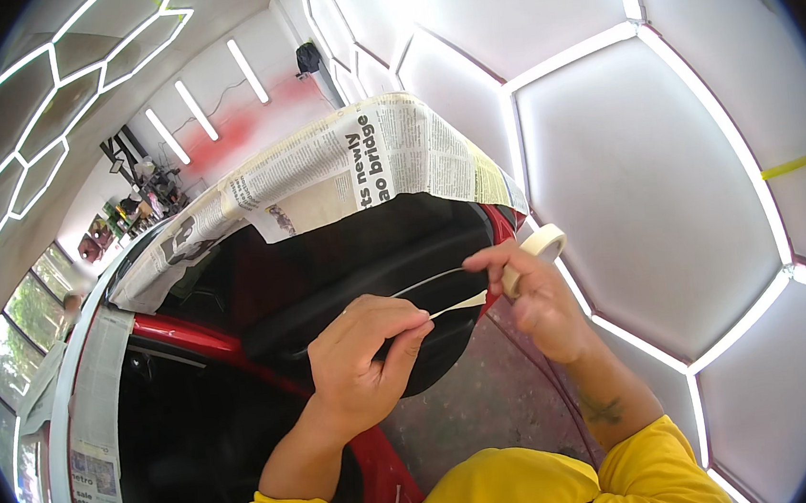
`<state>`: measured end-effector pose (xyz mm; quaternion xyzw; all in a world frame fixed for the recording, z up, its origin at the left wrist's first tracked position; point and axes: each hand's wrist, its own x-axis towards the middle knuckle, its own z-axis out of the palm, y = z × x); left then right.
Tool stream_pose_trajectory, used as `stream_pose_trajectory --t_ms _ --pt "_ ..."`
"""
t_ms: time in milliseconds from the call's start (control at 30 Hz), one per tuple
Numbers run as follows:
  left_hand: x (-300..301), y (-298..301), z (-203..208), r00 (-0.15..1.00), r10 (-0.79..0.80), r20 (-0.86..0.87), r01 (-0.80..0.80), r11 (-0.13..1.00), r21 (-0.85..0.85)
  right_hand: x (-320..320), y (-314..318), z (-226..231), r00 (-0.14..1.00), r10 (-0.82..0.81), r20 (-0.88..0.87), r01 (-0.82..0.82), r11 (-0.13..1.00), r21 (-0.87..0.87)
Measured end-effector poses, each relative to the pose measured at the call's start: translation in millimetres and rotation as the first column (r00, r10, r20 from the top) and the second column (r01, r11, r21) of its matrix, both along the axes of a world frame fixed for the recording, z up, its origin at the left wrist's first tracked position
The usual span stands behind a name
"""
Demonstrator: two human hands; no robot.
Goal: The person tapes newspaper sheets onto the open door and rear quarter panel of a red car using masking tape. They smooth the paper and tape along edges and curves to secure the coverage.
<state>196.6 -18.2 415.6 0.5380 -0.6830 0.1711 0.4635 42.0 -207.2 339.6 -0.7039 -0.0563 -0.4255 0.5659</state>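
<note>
My right hand [544,301] holds a roll of cream masking tape [544,242], its fingers around the ring. A pale strip of tape [460,305] runs from near the roll to my left hand [359,356], which pinches its end between thumb and forefinger. Both hands are raised in front of an open car door [358,284] with a dark inner panel and red edges. Newspaper sheets [314,168] cover the upper part of the door. The palm side of my left hand is hidden.
More newspaper [95,451] lines the car body at left, beside a red door frame [185,333]. A hose [553,372] lies on the stained floor [470,418]. White wall panels with light strips [704,81] stand close on the right. Cluttered items [144,193] stand far back.
</note>
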Motion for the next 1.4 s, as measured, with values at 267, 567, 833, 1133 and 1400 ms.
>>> stream_pose_trajectory --t_ms 267,567,833,1133,1400 --pt "39.3 -17.7 76.7 0.855 -0.093 0.510 0.119 0.993 -0.018 18.4 -0.2 6.0 0.865 -0.373 0.336 0.224 0.886 0.406" --pt "64.1 -100.9 183.5 0.248 -0.109 0.963 -0.440 0.872 0.212 128.2 -16.9 9.9 0.582 -0.678 0.449 0.721 0.686 0.101" --pt "64.8 -114.6 187.4 0.171 -0.260 0.950 -0.362 0.880 0.306 169.6 -20.9 6.2 0.656 -0.628 0.419 0.682 0.731 0.028" --pt "74.7 -122.0 180.7 0.258 -0.300 0.918 -0.294 0.881 0.370 176.9 -21.3 3.3 0.588 -0.608 0.533 0.675 0.732 0.091" --pt "84.6 -138.3 172.1 0.129 -0.228 0.965 -0.234 0.939 0.253 184.2 -6.8 31.0 0.660 -0.632 0.406 0.632 0.760 0.154"
